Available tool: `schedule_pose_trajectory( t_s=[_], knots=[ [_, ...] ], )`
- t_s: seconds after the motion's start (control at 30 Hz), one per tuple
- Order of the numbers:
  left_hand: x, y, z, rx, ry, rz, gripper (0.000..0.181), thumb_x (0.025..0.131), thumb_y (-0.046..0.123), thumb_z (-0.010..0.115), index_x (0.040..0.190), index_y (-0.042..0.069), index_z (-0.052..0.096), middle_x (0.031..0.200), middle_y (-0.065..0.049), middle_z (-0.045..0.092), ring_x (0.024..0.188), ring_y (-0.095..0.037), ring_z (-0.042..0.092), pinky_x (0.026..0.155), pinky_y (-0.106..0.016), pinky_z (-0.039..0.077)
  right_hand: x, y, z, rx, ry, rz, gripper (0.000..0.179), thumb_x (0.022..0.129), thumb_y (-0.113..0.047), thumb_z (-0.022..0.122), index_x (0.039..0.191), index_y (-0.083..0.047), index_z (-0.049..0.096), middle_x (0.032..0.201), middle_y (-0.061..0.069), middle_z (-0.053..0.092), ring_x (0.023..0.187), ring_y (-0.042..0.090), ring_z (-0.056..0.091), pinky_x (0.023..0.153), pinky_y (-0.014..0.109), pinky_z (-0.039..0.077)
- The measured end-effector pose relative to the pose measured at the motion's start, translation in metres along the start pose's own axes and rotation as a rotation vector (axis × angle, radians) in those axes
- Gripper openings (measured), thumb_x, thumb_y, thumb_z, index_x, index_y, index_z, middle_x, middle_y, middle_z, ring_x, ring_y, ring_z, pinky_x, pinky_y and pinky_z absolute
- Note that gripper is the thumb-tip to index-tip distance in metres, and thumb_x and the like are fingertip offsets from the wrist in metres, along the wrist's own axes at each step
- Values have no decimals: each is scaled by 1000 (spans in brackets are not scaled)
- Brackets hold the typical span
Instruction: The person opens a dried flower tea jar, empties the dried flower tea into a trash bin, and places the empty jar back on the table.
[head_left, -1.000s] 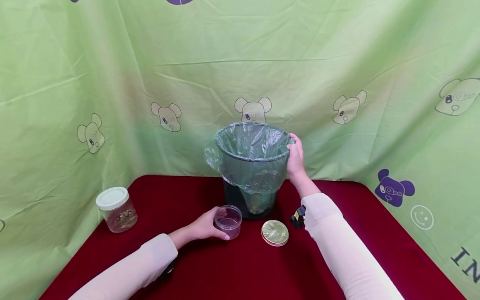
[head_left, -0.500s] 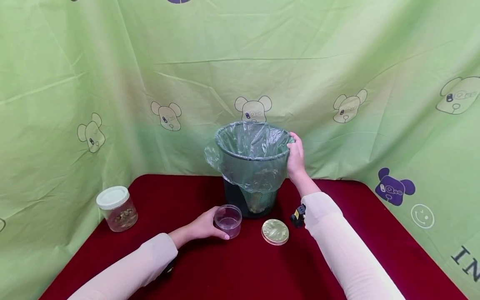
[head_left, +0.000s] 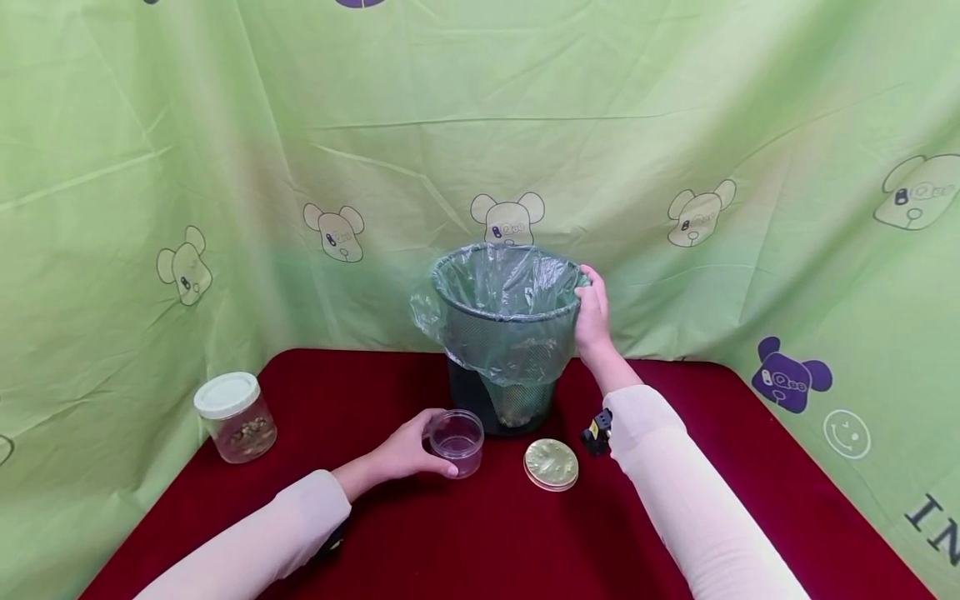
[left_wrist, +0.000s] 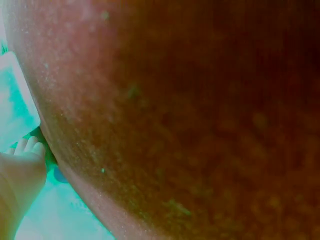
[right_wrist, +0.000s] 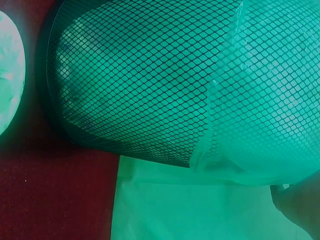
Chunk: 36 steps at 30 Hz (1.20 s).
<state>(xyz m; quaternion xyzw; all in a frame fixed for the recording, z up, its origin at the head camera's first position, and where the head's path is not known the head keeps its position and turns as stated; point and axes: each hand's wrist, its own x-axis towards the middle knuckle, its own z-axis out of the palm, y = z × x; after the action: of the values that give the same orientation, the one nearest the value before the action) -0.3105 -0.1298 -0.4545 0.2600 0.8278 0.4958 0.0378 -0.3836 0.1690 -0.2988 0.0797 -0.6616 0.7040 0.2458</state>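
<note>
My left hand [head_left: 408,450] curves around the near-left side of a small clear plastic jar [head_left: 463,454] with an open top. The thumb lies along its front and the fingers reach behind it. At the bin's right side, my right hand [head_left: 592,321] grips the rim over a pale green bag. The black mesh wastebasket [right_wrist: 125,90] stands upright, lined with that plastic bag [head_left: 517,354] folded over its rim. Its mesh fills much of the right wrist view. A round gold lid [head_left: 551,463] lies flat on the table, right of the clear jar.
A larger clear jar [head_left: 247,433] with a white screw lid [head_left: 227,395] and small pale bits inside stands on the left edge of the dark red table [head_left: 480,550]. Green printed cloth [head_left: 600,125] hangs around the back and sides. The left wrist view is mostly blurred tabletop.
My left hand has drawn slightly left and its fingers have eased at the clear jar, which stays in place. The right hand and the wastebasket look the same.
</note>
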Motion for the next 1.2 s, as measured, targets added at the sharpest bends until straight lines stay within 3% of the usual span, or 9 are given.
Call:
schedule_pose_trajectory(
  t_s=[0.2,0.3,0.43,0.5,0.6,0.8,1.2],
  knots=[
    [1,4,-12,-13,66,45,86,70,19,87,136,-11,40,133,-26,51,125,-38,48,105,-49,36,0,0,0,1,0,-7,56,89,-10,32,144,0,35,145,15,37,126,23,38,102,30,29],
    [-1,19,-21,-26,99,56,83,72,13,85,137,-12,39,134,-29,49,127,-41,45,107,-50,33,0,0,0,1,-1,-9,56,89,-10,32,144,0,35,146,15,36,127,23,37,103,31,29],
    [-1,25,-37,-4,190,69,81,73,10,85,137,-10,40,136,-28,49,130,-40,42,109,-50,31,1,0,0,-5,-1,-2,56,89,-10,31,145,0,34,147,15,35,127,24,36,104,32,29],
    [1,18,-46,16,247,79,81,73,13,86,138,-7,41,137,-25,49,131,-38,42,109,-48,31,0,0,0,-7,-2,1,56,90,-10,31,145,0,34,147,15,36,127,24,37,104,32,29],
    [0,21,-61,35,313,62,80,74,14,85,139,-4,42,139,-23,49,132,-37,41,109,-48,30,0,1,0,-11,-2,0,57,90,-10,31,146,1,34,147,16,36,126,25,38,103,33,29],
    [-8,22,-88,74,374,-3,85,76,23,84,143,0,37,144,-20,43,135,-36,37,110,-47,29,1,2,0,0,-4,-13,56,90,-9,32,145,1,34,146,16,37,124,26,40,102,31,30],
    [-31,29,-125,267,572,-40,92,76,36,84,145,0,35,143,-19,42,133,-36,36,106,-53,31,2,3,0,6,-4,-19,55,90,-9,32,144,1,34,144,16,38,123,25,40,99,28,31]
  ],
)
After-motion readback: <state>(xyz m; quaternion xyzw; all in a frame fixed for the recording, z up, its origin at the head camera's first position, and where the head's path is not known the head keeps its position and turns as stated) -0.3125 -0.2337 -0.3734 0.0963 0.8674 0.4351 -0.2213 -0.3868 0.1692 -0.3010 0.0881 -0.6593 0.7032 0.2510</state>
